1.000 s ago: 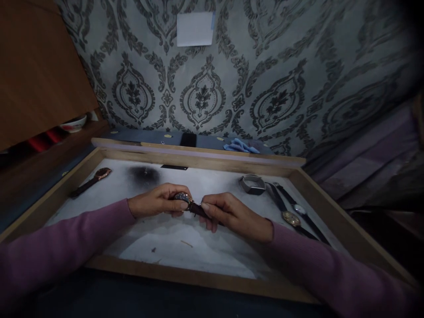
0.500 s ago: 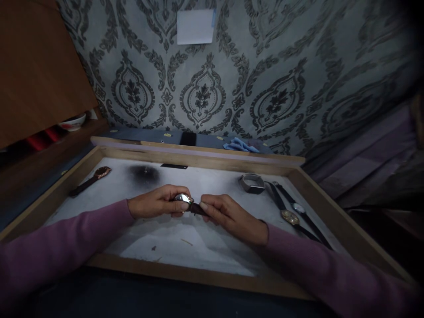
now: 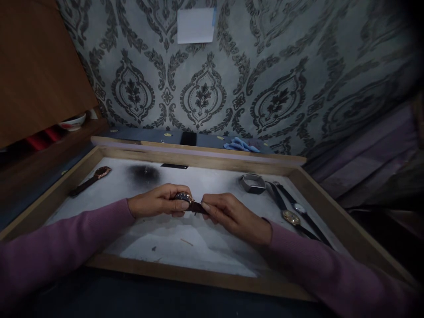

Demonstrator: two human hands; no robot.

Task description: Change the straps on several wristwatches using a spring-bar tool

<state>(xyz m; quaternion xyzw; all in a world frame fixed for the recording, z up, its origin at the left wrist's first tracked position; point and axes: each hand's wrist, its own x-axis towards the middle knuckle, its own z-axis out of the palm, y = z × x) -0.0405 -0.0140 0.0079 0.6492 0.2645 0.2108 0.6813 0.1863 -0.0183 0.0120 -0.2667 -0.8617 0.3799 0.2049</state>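
Above the middle of a shallow wooden tray (image 3: pixel 185 270), both hands hold one wristwatch (image 3: pixel 184 198) with a dark dial and a brown strap (image 3: pixel 198 207). My left hand (image 3: pixel 159 201) is closed around the watch case, thumb along its near edge. The fingers of my right hand (image 3: pixel 228 214) pinch the strap, and its far end is hidden inside them. Between the two hands a short stretch of strap shows, with a small thin piece sticking out below it.
Inside the tray, a brown-strapped watch (image 3: pixel 91 179) lies at left. A squarish metal-band watch (image 3: pixel 253 183), a gold-cased watch (image 3: pixel 291 217) and a silver-cased watch (image 3: pixel 300 208) lie at right. A black flat strip (image 3: pixel 174 166) and a blue cloth (image 3: pixel 241 145) are farther back.
The watch has tilted slightly in my hands; the bright reflection on its face is gone and the dark dial shows. My right hand has shifted a little to the right.
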